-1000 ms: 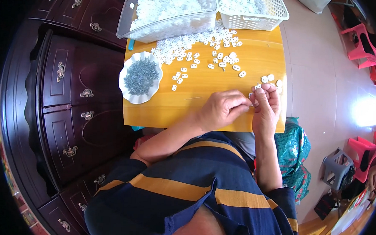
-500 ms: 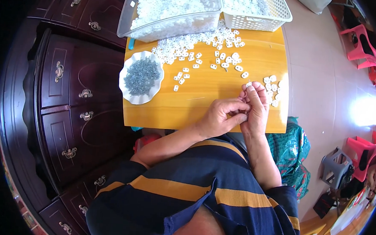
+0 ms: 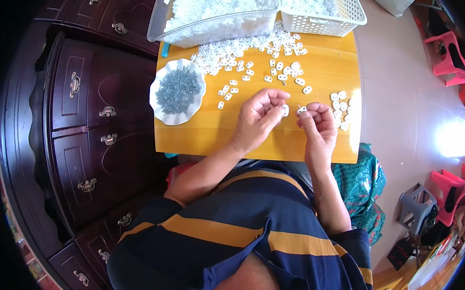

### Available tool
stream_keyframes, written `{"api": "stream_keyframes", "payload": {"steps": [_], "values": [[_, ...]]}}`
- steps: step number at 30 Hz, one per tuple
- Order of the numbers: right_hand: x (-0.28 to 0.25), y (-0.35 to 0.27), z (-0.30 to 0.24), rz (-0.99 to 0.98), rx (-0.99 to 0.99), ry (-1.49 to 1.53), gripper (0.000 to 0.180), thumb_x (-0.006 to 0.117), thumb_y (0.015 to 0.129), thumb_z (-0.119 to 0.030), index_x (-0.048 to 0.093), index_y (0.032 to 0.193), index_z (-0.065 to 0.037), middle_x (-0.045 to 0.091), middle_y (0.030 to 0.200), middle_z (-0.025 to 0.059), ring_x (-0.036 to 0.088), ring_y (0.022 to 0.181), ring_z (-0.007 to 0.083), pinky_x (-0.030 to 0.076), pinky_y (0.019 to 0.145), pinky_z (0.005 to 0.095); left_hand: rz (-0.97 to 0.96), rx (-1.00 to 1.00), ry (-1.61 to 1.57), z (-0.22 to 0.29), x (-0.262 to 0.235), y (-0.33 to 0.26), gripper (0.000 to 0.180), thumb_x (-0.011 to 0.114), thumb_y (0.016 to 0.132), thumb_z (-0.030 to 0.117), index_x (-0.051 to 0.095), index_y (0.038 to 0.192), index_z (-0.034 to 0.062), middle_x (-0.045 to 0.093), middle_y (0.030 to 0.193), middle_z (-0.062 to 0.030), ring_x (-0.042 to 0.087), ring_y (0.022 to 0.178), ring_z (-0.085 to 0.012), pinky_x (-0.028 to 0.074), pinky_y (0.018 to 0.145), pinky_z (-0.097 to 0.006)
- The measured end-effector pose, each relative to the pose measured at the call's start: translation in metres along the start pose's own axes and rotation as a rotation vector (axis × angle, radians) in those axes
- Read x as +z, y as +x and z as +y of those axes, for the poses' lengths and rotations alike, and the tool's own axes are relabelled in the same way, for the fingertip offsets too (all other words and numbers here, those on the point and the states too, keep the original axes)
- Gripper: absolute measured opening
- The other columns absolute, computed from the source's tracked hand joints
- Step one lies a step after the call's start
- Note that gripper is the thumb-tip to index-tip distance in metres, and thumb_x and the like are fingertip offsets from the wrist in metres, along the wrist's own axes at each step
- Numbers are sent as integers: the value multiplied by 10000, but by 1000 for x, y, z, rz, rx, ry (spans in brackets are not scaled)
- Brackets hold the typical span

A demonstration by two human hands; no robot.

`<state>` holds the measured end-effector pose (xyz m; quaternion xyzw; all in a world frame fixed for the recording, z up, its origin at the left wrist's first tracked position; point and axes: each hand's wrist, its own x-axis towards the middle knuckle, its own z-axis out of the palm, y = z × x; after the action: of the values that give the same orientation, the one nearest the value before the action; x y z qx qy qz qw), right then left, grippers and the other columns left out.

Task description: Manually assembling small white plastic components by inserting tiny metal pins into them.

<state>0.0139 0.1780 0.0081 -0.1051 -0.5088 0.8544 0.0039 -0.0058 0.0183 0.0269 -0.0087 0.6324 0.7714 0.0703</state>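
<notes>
My left hand (image 3: 258,120) is over the wooden table and pinches a small white plastic piece (image 3: 285,110) between thumb and fingertips. Just to its right, my right hand (image 3: 320,129) grips another white piece (image 3: 301,110), from which a thin metal pin seems to stick up. A narrow gap separates the two hands. Loose white two-holed pieces (image 3: 299,81) lie beyond my hands, and a small group (image 3: 341,105) sits at the table's right edge. To the left stands a white scalloped dish (image 3: 196,112) heaped with dark grey metal pins (image 3: 178,91).
At the table's far side are a clear plastic bin (image 3: 216,33) and a white perforated basket (image 3: 346,25), both filled with white pieces. A dark wooden cabinet (image 3: 87,154) flanks the left. Green bags (image 3: 358,176), pink chairs (image 3: 451,58) and a grey stool (image 3: 415,210) are at right.
My hands were close together and have parted. The left moved up and left and now shows a white piece in its fingertips; the right still holds its piece.
</notes>
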Motion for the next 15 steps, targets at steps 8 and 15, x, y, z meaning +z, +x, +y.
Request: {"api": "stream_keyframes", "payload": {"steps": [8, 15], "values": [[-3, -2, 7, -80, -18, -164, 174, 679, 975, 39, 606, 1124, -15, 656, 969, 1, 610, 870, 41, 497, 796, 182, -36, 42, 81, -5, -12, 6, 146, 681, 979, 20, 653, 1122, 4, 664, 952, 13, 621, 837, -21, 522, 754, -188], [-5, -2, 9, -92, -8, -214, 167, 691, 967, 40, 617, 1104, -20, 650, 951, -11, 597, 845, 32, 496, 773, 179, -75, 7, 107, -5, -13, 3, 88, 670, 984, 15, 689, 1068, -4, 698, 907, 6, 644, 804, -32, 526, 713, -197]]}}
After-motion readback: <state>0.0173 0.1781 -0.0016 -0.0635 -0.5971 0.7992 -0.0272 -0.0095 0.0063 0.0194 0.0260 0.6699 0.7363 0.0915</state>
